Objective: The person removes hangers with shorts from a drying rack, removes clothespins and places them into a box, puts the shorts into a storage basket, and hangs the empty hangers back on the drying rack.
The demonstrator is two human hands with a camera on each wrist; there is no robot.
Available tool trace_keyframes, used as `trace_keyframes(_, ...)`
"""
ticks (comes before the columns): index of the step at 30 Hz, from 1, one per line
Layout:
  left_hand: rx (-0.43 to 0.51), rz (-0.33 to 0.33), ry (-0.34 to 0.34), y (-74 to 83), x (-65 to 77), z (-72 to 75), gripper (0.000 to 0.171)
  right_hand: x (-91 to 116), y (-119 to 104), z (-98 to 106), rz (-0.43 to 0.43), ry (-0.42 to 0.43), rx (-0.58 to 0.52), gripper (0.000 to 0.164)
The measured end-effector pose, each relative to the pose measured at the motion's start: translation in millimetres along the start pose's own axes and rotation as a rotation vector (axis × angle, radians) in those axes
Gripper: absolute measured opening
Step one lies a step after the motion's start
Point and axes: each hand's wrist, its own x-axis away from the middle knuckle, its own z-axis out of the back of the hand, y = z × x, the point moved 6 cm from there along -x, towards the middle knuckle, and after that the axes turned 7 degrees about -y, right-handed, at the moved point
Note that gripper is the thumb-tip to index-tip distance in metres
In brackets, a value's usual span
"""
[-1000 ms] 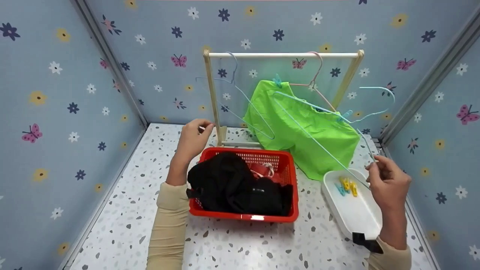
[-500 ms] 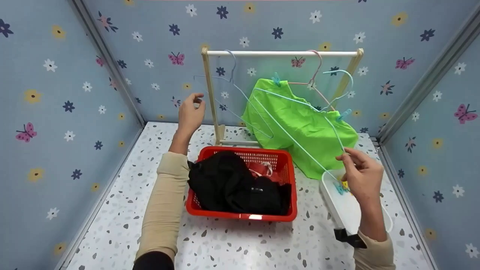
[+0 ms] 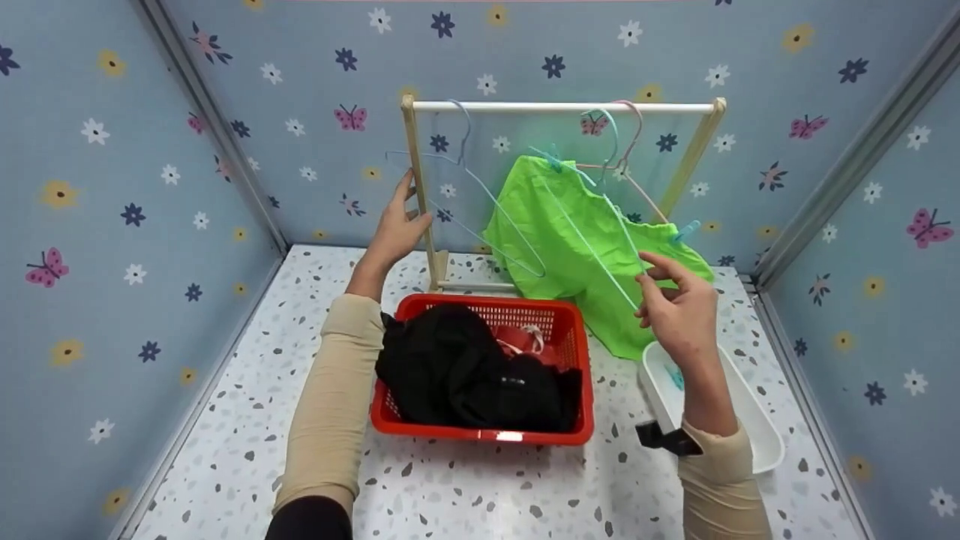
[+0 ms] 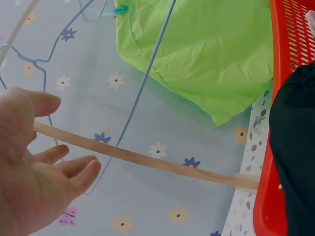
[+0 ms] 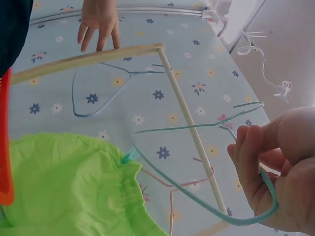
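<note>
My right hand [image 3: 681, 309] pinches a light blue wire hanger [image 5: 197, 199] by one lower corner. In the head view its hook stands just before the white top bar [image 3: 517, 108] of a small rack; contact cannot be told. Beside the rack's wooden left post [image 3: 415, 161] is my left hand [image 3: 396, 226], thumb and fingers apart, fingertips at or behind the post. A blue-violet hanger [image 3: 501, 206] hangs bare near that post. Bright green shorts [image 3: 600, 285] hang from a pink hanger [image 3: 646, 196], with blue clothespins [image 3: 687, 231] at the waistband.
A red basket [image 3: 480, 436] in front of the rack holds black clothing [image 3: 450, 375] and a reddish piece with white cord. To the right stands a white tray [image 3: 766, 450] with a blue clothespin [image 3: 676, 376], partly behind my right arm. Flower-patterned walls enclose the speckled tabletop [image 3: 495, 495].
My right hand has carried the light blue hanger left and up, toward the top bar. The left hand has risen to the left post, and its fingers have spread.
</note>
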Motion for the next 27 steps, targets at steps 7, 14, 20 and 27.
trace_keyframes(7,0.071,-0.007,0.009,-6.8,-1.6,-1.8,0.081,-31.7,19.3,-20.3,-0.029,-0.021,-0.055,0.028)
trace_keyframes(14,0.115,-0.034,-0.008,-11.1,-3.4,-6.0,0.084,-60.3,20.3,-44.3,-0.041,-0.04,0.0,0.03)
trace_keyframes(20,0.15,-0.008,-0.032,-3.1,1.9,-7.3,0.084,-73.3,32.1,-61.2,-0.075,-0.03,0.043,0.03)
trace_keyframes(27,0.118,-0.02,-0.028,14.8,14.2,-5.5,0.082,-74.0,51.0,-78.9,-0.112,-0.045,0.061,0.031)
